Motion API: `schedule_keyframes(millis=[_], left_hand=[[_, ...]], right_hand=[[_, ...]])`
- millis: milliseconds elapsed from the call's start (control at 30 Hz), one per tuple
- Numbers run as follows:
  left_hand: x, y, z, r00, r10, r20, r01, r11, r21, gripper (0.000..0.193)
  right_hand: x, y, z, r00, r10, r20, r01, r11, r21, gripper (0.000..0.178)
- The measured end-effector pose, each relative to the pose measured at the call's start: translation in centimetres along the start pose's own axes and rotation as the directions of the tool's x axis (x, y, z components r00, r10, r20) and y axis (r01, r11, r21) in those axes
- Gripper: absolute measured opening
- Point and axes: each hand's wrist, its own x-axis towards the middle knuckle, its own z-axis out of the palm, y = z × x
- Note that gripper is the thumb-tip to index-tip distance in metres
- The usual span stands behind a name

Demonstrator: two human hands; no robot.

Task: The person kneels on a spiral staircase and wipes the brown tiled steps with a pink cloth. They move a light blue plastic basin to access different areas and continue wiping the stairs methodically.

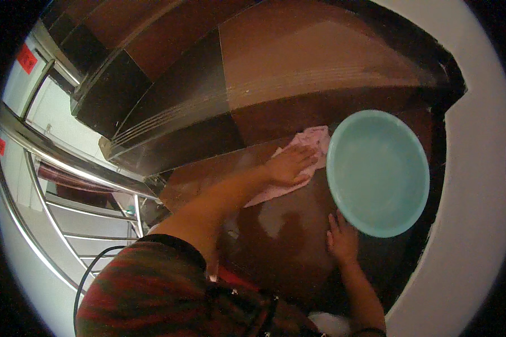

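A pink cloth (315, 137) lies on the wet brown tiled step, crumpled at its far end and trailing toward me. My left hand (291, 164) rests flat on top of it, palm down with the fingers stretched out. To the right stands a round light-green plastic basin (379, 174), with what looks like cloudy water inside. My right hand (343, 240) is set down near the basin's near left side, fingers apart and pointing away from me. Its fingertips come close to the rim; whether they touch it I cannot tell. Nothing shows in that hand.
Brown and black tiled stairs (298, 62) rise on the far side, with grooved edges. A shiny metal railing (67, 160) curves along the left. The white wall (472, 168) bounds the right side, close to the basin. A dark cable (84, 275) loops at lower left.
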Motion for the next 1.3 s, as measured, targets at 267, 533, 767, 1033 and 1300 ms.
schedule_keyframes(millis=[267,533,767,1033,1300], left_hand=[[4.9,3.4,-1.3,0.968,-0.087,-0.234,0.075,0.995,-0.059,0.060],[-3.0,7.8,1.2,0.979,-0.098,-0.179,0.103,0.995,0.019,0.059],[-10.3,9.5,0.3,0.993,-0.120,-0.023,0.121,0.991,0.057,0.060],[-11.1,9.9,0.3,0.991,-0.132,-0.016,0.133,0.989,0.067,0.061],[-11.0,10.0,0.0,0.991,-0.130,-0.043,0.133,0.989,0.058,0.062]], right_hand=[[0.4,0.5,-0.3,0.999,-0.028,-0.019,0.028,1.000,-0.011,0.052],[0.3,0.9,-1.2,1.000,0.012,-0.007,-0.010,0.974,0.226,0.051],[-0.2,0.1,-3.0,0.912,0.313,0.267,-0.301,0.065,0.951,0.070],[-0.5,1.4,-6.7,0.707,0.591,0.389,0.160,-0.669,0.726,0.057],[1.1,1.2,-8.2,0.497,0.807,0.319,0.099,-0.418,0.903,0.052]])
